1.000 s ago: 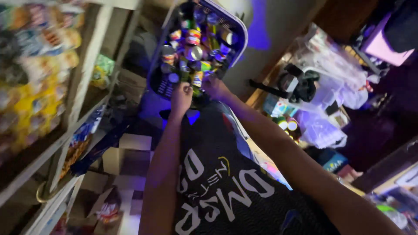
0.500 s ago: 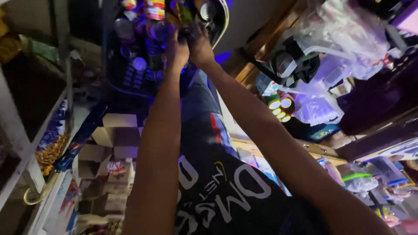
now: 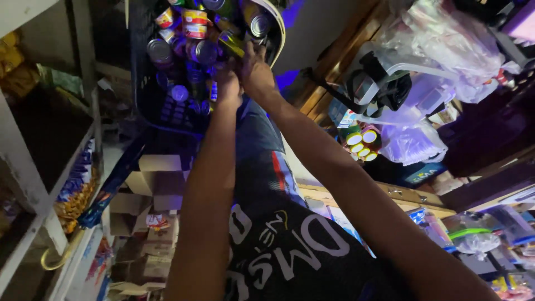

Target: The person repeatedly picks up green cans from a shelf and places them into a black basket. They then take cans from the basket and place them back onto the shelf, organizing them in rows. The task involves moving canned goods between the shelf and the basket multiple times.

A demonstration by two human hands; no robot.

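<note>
While both arms reach into basket (image 3: pixel 146 106), left hand (image 3: pixel 227 88) & right hand (image 3: pixel 255 69) have moved together, clamped on yellow-green can (image 3: pixel 231 43), w/ other cans (image 3: pixel 196 51) just left of hands.

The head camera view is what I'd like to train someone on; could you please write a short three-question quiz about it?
1. True or false: both hands reach into the dark basket of cans.
2. Which hand is nearer the yellow-green can? A) left hand B) right hand
3. Fill in: below the basket, on the floor, lie cardboard ____.

Key: 1 true; 2 B; 3 boxes.
</note>
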